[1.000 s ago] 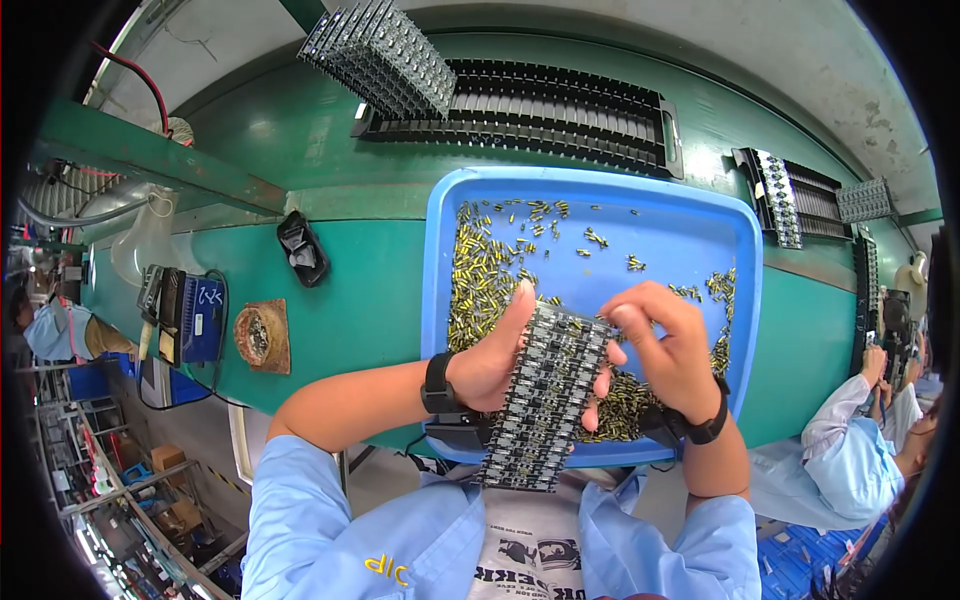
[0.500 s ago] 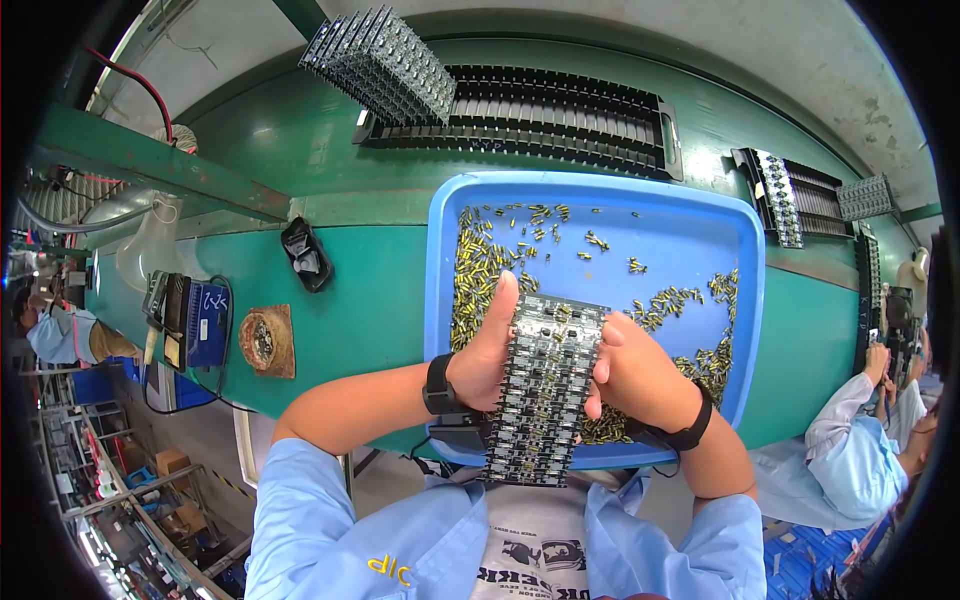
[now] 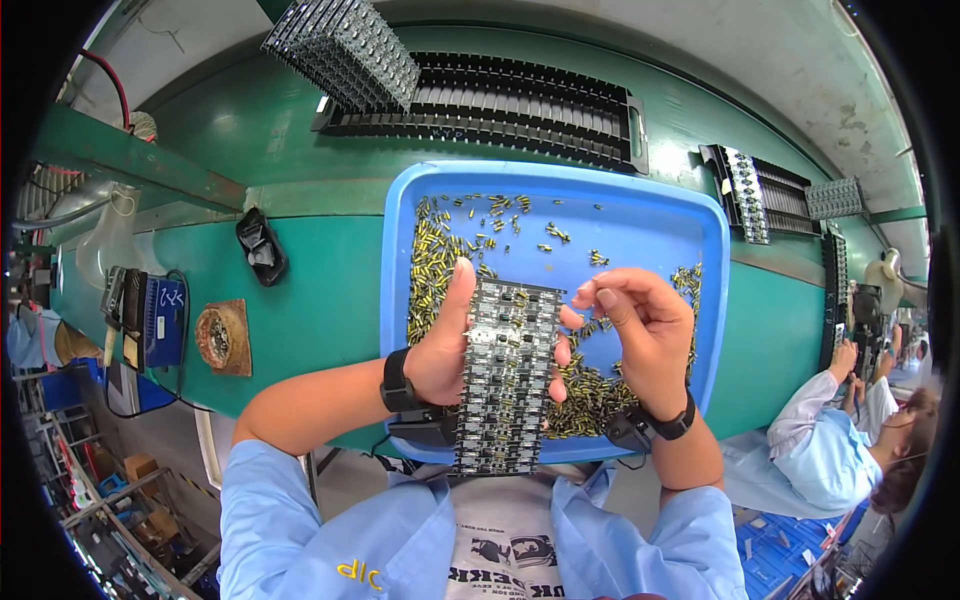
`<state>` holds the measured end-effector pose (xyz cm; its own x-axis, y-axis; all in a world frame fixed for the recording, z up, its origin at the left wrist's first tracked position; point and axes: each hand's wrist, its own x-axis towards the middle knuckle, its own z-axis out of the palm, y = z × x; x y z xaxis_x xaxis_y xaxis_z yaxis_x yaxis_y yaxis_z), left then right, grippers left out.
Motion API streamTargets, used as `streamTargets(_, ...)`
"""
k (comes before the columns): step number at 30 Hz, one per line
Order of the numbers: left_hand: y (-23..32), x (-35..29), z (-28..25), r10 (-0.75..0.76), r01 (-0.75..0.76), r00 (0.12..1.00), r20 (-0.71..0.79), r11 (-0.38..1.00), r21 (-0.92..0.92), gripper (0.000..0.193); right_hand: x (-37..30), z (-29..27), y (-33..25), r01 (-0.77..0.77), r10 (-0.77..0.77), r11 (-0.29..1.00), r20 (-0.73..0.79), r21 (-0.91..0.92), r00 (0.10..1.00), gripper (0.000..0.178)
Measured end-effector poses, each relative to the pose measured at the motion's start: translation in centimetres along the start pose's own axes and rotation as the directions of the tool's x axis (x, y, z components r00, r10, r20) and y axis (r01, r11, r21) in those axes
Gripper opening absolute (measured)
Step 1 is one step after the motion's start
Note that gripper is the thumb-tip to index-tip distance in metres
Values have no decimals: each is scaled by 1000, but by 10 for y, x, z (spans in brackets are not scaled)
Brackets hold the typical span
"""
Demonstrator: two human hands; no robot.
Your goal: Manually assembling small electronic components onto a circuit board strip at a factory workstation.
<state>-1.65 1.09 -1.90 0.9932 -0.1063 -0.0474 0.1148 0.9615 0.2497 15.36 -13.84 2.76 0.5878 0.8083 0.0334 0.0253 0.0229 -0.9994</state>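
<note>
My left hand point(image 3: 440, 345) grips a long circuit board panel point(image 3: 505, 385) by its edges, thumb along the left side and fingertips curling round the right. The panel is dark, with rows of repeated small parts, and stands tilted above the near part of a blue tray point(image 3: 560, 178). Just right of the panel's upper corner, my right hand point(image 3: 645, 335) is raised with thumb and forefinger pinched together. Whatever may be between those fingertips is too small to make out. Small yellow-and-black cylindrical components point(image 3: 590, 400) lie loose in the tray, heaped along its left and near sides.
Behind the tray lies a black slotted rack point(image 3: 520, 105) with a stack of circuit boards point(image 3: 350, 50) upright at its left end. Another rack point(image 3: 785, 195) stands farther right. Left are a black holder point(image 3: 262, 248), a round dish point(image 3: 222, 338) and a blue box point(image 3: 165, 320). A co-worker point(image 3: 820, 440) sits right.
My right hand has let go of the panel's right edge and lifted away to the right, its fingers pinching. The left hand keeps its grip. The whole view has shifted slightly.
</note>
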Motion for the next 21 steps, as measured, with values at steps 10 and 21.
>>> streamTargets(10, -1, 2, -3, 15, -15, 1000, 8, 1000, 26, 115, 0, 5, 0, 15, -19, 975, 17, 222, 1000, 11)
streamTargets(21, -5, -2, -2, -5, 5, 1000, -11, 999, 53, 111, -6, 6, 2, 71, -73, 995, 38, 72, 997, 13)
